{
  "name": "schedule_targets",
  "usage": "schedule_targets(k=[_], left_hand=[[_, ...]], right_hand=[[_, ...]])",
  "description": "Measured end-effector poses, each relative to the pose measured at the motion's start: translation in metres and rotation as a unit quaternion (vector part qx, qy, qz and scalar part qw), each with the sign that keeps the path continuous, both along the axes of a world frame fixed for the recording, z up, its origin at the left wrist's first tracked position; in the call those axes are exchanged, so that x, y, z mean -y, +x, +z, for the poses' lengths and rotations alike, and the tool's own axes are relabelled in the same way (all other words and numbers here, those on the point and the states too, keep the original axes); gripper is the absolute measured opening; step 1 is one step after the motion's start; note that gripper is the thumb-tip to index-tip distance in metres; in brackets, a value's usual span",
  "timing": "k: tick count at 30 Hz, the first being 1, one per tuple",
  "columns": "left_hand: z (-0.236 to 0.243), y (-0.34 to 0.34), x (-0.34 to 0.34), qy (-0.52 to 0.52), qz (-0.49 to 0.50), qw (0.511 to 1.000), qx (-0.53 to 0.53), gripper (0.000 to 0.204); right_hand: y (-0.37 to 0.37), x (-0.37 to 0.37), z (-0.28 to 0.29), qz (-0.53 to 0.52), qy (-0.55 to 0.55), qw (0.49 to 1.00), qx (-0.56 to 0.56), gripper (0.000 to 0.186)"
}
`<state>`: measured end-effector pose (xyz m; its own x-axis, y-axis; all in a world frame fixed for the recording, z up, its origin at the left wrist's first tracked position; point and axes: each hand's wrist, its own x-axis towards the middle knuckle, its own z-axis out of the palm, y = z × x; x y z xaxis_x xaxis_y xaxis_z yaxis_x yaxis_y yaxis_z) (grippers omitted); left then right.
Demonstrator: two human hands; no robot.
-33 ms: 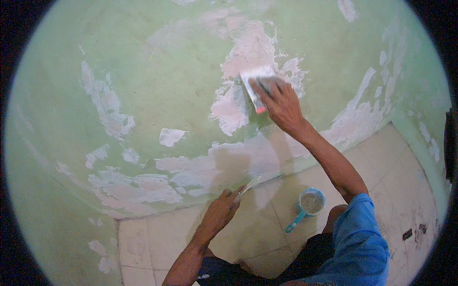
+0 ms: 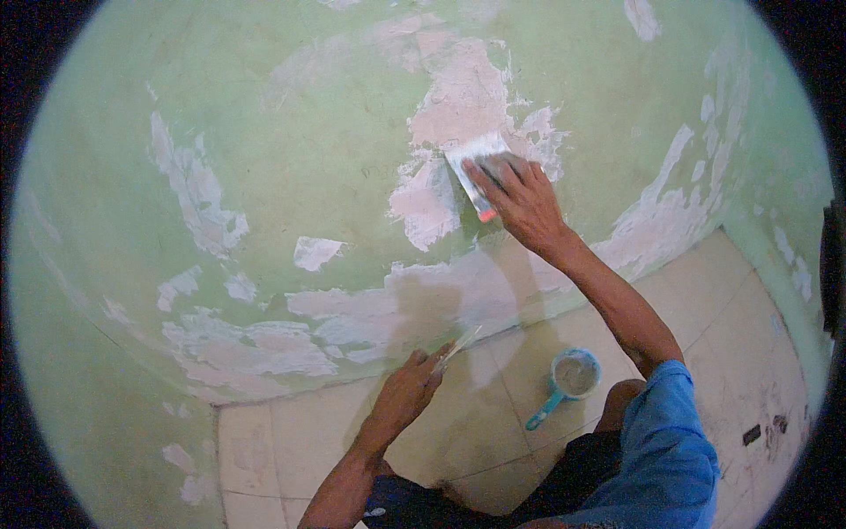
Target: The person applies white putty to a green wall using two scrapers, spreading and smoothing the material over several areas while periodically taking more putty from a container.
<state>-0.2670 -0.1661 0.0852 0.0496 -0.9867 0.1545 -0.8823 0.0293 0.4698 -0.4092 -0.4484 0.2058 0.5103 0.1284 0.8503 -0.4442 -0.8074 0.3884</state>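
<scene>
My right hand [image 2: 526, 204] is pressed round a wide putty knife [image 2: 480, 145]. Its pale flat blade lies against the green wall [image 2: 282, 176], at the lower part of a tall pinkish-white filler patch [image 2: 463, 97]. A red-orange end of the tool shows below my fingers. Lower down, in front of the wall's foot, my left hand [image 2: 408, 391] grips a thin pale putty knife [image 2: 462, 340], seen almost edge-on; its handle is hidden in my fingers. A blue dipper [image 2: 548, 411] with grey-white paste inside stands on the floor between my arms, nearer the right one.
More filler patches [image 2: 194, 189] spread over the wall, with a broad band [image 2: 397, 309] along its foot. Beige floor tiles [image 2: 493, 441] meet the wall in corners at left and right. A small black piece [image 2: 752, 435] lies at the right. My knees are bent below.
My right hand and its putty knife have slid slightly down the wall. The left hand and the dipper stay where they were.
</scene>
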Motion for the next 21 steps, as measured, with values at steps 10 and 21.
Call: schedule_targets(k=[10, 21], left_hand=[[-0.008, -0.001, 0.004, -0.017, -0.013, 1.000, 0.000, 0.048], [0.002, 0.001, 0.003, 0.011, -0.008, 1.000, -0.023, 0.048]], right_hand=[[-0.020, 0.036, 0.082, -0.010, -0.133, 0.991, 0.012, 0.063], [-0.054, 0.033, 0.053, -0.068, -0.062, 0.994, 0.058, 0.066]])
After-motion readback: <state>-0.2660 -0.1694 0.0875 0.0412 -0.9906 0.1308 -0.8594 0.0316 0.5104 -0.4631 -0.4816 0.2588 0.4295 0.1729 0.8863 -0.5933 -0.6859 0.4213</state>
